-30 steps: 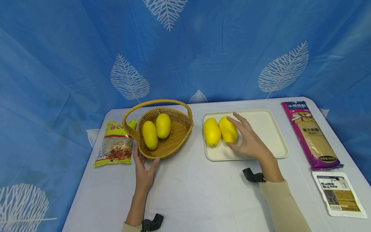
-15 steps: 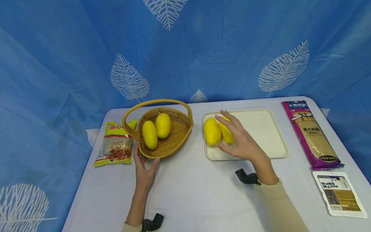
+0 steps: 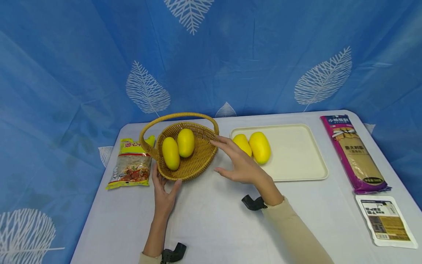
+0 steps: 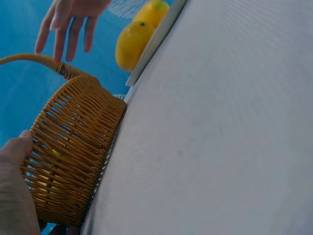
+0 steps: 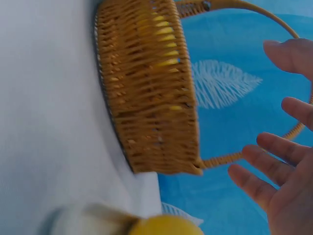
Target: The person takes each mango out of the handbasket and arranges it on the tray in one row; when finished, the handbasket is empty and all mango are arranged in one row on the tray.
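My left hand [image 3: 163,196] holds the near left side of a brown wicker basket [image 3: 199,161], its thumb against the woven wall in the left wrist view. Two yellow, mango-like fruits [image 3: 171,154] lie inside, under the basket's arched handle. At the basket's right edge is my right hand [image 3: 244,167], fingers spread and nothing in its grasp. The right wrist view shows its fingers [image 5: 266,166] apart from the woven wall. Two more yellow fruits [image 3: 260,148] lie side by side at the left end of a cream tray [image 3: 296,154]; my right hand partly hides one.
Left of the basket lies a yellow-edged food packet [image 3: 130,163]. A long purple pasta packet [image 3: 354,154] lies right of the tray, with a flat white pouch [image 3: 385,221] in front of it. A blue leaf-print curtain [image 3: 257,66] hangs behind the white table [image 3: 211,227].
My right hand has moved left from over the tray fruits to the basket's right edge, uncovering the right-hand fruit. My left hand and the basket have stayed put.
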Action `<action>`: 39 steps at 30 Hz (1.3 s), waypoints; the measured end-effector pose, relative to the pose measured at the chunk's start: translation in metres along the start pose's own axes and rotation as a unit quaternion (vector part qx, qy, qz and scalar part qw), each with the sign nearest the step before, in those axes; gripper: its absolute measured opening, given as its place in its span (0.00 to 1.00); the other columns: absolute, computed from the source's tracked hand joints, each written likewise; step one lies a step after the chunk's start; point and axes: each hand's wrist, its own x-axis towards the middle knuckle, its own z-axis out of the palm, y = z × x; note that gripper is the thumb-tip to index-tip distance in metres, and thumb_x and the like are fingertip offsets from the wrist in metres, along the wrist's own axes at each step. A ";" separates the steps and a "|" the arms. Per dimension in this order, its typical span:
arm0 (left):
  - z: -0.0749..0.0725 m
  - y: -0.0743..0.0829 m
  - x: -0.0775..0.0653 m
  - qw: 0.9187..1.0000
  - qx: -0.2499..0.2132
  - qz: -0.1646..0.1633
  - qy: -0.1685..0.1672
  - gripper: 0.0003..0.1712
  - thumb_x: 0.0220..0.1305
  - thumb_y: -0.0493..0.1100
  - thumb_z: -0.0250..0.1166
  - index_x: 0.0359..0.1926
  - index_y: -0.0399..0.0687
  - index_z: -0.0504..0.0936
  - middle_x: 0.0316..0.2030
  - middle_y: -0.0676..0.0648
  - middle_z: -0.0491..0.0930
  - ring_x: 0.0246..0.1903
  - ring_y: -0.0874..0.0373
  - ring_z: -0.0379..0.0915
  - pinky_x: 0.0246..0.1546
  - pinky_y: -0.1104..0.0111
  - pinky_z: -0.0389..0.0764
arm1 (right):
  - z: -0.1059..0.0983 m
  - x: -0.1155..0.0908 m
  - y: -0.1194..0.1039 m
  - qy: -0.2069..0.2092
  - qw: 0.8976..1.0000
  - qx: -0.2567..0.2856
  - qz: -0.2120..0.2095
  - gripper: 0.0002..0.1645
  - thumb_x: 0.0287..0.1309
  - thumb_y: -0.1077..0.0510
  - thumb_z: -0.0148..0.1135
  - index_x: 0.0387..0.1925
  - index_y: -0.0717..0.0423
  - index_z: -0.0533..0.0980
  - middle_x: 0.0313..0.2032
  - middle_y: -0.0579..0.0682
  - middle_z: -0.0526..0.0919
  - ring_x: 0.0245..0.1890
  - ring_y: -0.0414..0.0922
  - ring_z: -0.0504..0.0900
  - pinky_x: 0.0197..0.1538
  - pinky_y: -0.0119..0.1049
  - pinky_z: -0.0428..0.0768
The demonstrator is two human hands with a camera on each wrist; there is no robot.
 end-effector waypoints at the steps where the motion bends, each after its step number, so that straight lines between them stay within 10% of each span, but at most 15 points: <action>1: 0.000 0.000 0.000 1.000 0.002 0.003 0.000 0.55 0.61 0.29 0.65 0.77 0.39 0.37 0.76 0.36 0.45 0.72 0.40 0.49 0.63 0.84 0.58 | 0.003 0.002 0.000 -0.003 1.000 0.004 -0.001 0.46 0.55 0.50 0.70 0.73 0.47 0.60 0.74 0.49 0.57 0.73 0.48 0.58 0.69 0.48 0.67; 8: 0.001 0.014 -0.001 1.000 0.010 -0.013 -0.002 0.54 0.61 0.29 0.64 0.76 0.36 0.37 0.75 0.33 0.44 0.72 0.39 0.50 0.63 0.83 0.59 | 0.020 0.016 0.004 -0.011 1.000 0.013 -0.014 0.45 0.56 0.52 0.70 0.73 0.50 0.61 0.72 0.53 0.60 0.73 0.49 0.59 0.70 0.48 0.65; 23: -0.001 -0.025 0.003 1.000 -0.001 0.010 0.007 0.56 0.60 0.28 0.65 0.77 0.42 0.38 0.76 0.41 0.46 0.72 0.43 0.50 0.63 0.84 0.58 | 0.040 0.046 0.006 -0.043 0.999 0.003 0.004 0.45 0.57 0.44 0.68 0.72 0.51 0.62 0.71 0.57 0.61 0.71 0.51 0.63 0.67 0.50 0.70; 39: 0.001 0.012 0.001 1.000 0.007 0.024 -0.006 0.53 0.60 0.26 0.64 0.76 0.34 0.37 0.74 0.29 0.46 0.70 0.33 0.49 0.64 0.80 0.60 | 0.052 0.080 0.005 -0.094 0.993 -0.013 0.076 0.49 0.55 0.36 0.67 0.73 0.47 0.61 0.73 0.55 0.59 0.75 0.54 0.54 0.70 0.51 0.64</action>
